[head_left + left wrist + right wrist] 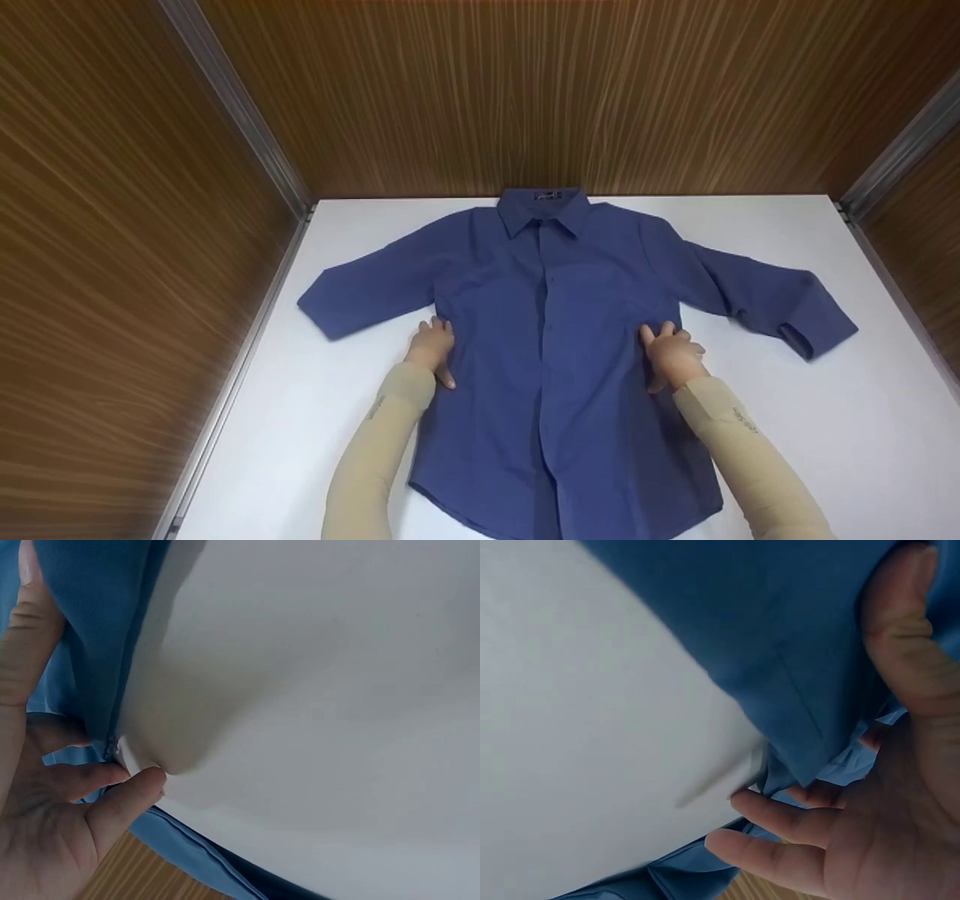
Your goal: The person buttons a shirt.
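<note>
A blue button-up shirt [495,337] lies front up, collar at the far side and sleeves spread outward. My left hand [433,346] is at the shirt's left side edge, below the sleeve. In the left wrist view its thumb [30,637] lies along the cloth and the fingers curl in at the edge, gripping a fold. On the opposite side edge is my right hand [673,356]. The right wrist view shows cloth bunched between that thumb [900,622] and the fingers; the two outer fingers [780,821] stick out over the white surface.
The shirt rests on a white table [262,420]. Brown wood-grain panels [555,97] stand behind it and at both sides, joined by metal corner strips [240,112]. The right sleeve [787,300] is bent and creased near its cuff; the left sleeve [375,289] lies flatter.
</note>
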The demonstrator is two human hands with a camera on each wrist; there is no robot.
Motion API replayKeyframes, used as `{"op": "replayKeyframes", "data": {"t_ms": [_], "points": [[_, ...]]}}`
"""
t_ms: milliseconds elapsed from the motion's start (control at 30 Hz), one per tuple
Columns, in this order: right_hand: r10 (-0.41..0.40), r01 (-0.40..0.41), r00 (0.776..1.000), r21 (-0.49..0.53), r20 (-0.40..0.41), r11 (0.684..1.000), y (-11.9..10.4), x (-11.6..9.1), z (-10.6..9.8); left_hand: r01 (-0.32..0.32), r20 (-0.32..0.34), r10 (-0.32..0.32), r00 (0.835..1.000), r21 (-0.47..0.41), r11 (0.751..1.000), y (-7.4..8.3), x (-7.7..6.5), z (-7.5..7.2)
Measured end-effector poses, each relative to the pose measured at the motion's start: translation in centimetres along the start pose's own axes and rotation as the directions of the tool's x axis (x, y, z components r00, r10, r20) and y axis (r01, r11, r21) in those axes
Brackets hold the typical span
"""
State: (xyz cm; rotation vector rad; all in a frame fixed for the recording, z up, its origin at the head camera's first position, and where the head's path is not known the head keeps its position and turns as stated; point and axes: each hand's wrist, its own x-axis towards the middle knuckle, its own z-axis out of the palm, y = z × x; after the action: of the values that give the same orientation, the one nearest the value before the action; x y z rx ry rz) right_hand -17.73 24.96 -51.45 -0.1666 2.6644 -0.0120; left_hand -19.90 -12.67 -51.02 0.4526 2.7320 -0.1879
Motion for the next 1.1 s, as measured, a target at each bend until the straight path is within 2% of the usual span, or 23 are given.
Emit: {"op": "replayKeyframes", "data": {"t_ms": [133, 400, 600, 867, 1100], "points": [[-0.002, 0.002, 1.000, 0.010, -0.024, 1.000, 0.0, 0.0, 0.1, 0.005, -0.022, -0.005, 1.000, -0.006, 1.000, -0.1, 0.1, 0.1], [-0.006, 0.007, 0.999, 0.028, -0.033, 1.000, 0.4, 0.1, 0.3, 0.013, 0.006, -0.013, 1.000, -0.031, 0.999, 0.0, 0.3, 0.2], [-0.022, 0.025, 0.998, 0.042, -0.065, 0.999, 0.6, -0.2, 0.8, 0.009, -0.005, -0.010, 1.000, -0.047, 0.999, 0.1, -0.2, 0.1], [-0.027, 0.039, 0.995, 0.120, -0.099, 0.992, 0.8, -0.5, 1.7, -0.001, -0.021, -0.001, 1.000, -0.075, 0.997, 0.0, -0.4, 0.6], [-0.019, 0.033, 0.996, 0.165, -0.086, 0.986, 1.1, -0.4, 1.5, 0.005, -0.018, -0.007, 1.000, -0.087, 0.996, -0.2, -0.3, 0.4]]}}
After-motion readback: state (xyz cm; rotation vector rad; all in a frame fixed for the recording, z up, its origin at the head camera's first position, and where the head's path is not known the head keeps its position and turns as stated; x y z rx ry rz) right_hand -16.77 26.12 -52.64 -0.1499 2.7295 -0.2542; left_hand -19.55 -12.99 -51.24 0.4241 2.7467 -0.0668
